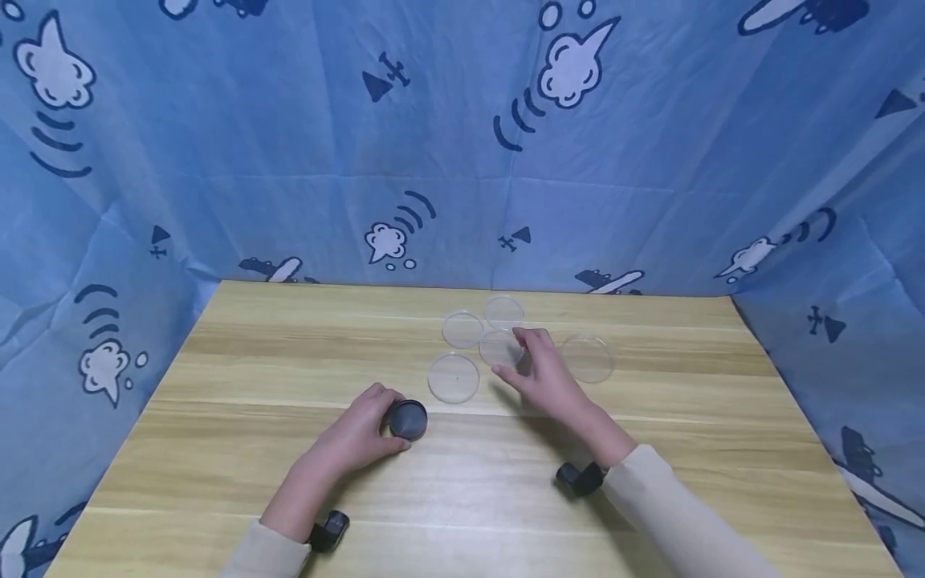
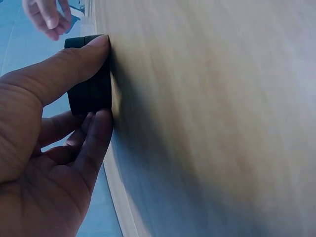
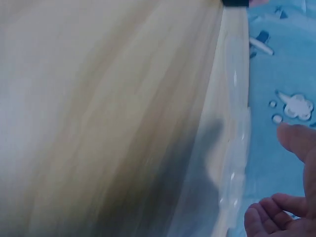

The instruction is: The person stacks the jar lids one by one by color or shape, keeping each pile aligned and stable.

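Observation:
In the head view my left hand (image 1: pixel 354 433) grips a short black cylinder (image 1: pixel 409 421) at the table's centre-left, thumb on the near side and fingers on the far side. The left wrist view shows the cylinder's dark side wall (image 2: pixel 91 91) between thumb and fingertips, close over the wood. My right hand (image 1: pixel 547 379) is over the cluster of clear round discs, thumb and fingers spread apart. Nearest to it lies one clear disc (image 1: pixel 497 349), partly overlapped by the fingers. In the right wrist view this hand (image 3: pixel 284 215) shows nothing between thumb and fingers.
More clear discs lie around: one front left (image 1: pixel 454 379), one back left (image 1: pixel 462 329), one at the back (image 1: pixel 504 311), and a larger one (image 1: pixel 588 360) right of the right hand. Blue patterned cloth (image 1: pixel 433 160) hangs behind and beside the wooden table (image 1: pixel 253 361).

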The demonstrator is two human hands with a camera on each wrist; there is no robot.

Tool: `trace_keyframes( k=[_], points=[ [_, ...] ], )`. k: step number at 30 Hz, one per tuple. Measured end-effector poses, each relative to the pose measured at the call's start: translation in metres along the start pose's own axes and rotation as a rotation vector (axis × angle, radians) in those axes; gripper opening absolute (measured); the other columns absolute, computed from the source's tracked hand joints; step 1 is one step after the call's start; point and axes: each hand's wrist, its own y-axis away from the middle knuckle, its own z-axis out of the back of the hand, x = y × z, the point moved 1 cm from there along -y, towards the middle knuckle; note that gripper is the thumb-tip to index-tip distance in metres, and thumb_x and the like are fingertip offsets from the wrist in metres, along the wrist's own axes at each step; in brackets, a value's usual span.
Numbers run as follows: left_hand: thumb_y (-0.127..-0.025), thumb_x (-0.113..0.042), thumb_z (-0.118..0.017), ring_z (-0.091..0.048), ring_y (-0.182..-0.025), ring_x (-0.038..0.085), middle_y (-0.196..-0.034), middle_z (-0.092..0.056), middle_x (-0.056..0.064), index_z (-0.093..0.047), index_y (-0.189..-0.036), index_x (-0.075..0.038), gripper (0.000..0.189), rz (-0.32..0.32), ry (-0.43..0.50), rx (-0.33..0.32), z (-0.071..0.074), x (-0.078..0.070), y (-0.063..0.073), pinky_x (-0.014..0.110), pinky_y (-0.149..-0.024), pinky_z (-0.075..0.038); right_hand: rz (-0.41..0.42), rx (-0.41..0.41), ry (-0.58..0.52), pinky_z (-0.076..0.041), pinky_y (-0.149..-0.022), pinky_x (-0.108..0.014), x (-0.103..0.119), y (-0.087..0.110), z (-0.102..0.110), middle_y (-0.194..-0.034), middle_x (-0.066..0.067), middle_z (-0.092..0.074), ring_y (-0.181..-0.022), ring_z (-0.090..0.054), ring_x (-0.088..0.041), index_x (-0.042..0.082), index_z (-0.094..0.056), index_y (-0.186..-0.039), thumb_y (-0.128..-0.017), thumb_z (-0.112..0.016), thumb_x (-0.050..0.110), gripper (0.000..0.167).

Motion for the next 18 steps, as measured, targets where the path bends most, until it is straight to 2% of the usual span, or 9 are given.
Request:
trace_keyframes(
  k=[5,10,18],
  points=[
    [-0.075,-0.011,-0.092,-0.062,-0.102,0.020,-0.108,-0.064,0.008,-0.068,-0.118,0.000,0.051,0.012,0.003,0.000,-0.001,-0.002,-0.001,0.043,-0.096,-0.054,-0.070,0.049,0.015,-0.040,-0.121,-0.058,-0.013,-0.006,0.002,-0.149,-0.031,-0.044,-0.136,-0.050,-0.044,-0.008,-0.036,-0.155,-0.093,-0.080,0.031,0.085],
    [-0.075,-0.011,-0.093,-0.063,-0.103,0.021,-0.109,-0.064,0.009,-0.068,-0.118,0.000,0.050,0.025,0.004,0.001,0.000,-0.003,-0.002,0.044,-0.098,-0.054,-0.077,0.056,0.039,-0.044,-0.117,-0.058,-0.018,-0.014,0.001,-0.146,-0.031,-0.046,-0.130,-0.051,-0.043,-0.010,-0.036,-0.154,-0.091,-0.082,0.031,0.088],
    [-0.075,-0.012,-0.093,-0.062,-0.102,0.019,-0.107,-0.063,0.007,-0.069,-0.117,-0.001,0.050,0.050,0.008,0.012,-0.001,-0.005,0.000,0.043,-0.097,-0.054,-0.083,0.093,0.043,-0.039,-0.120,-0.060,-0.022,-0.019,-0.003,-0.149,-0.036,-0.043,-0.138,-0.046,-0.049,-0.013,-0.033,-0.154,-0.090,-0.082,0.034,0.093]
  ],
)
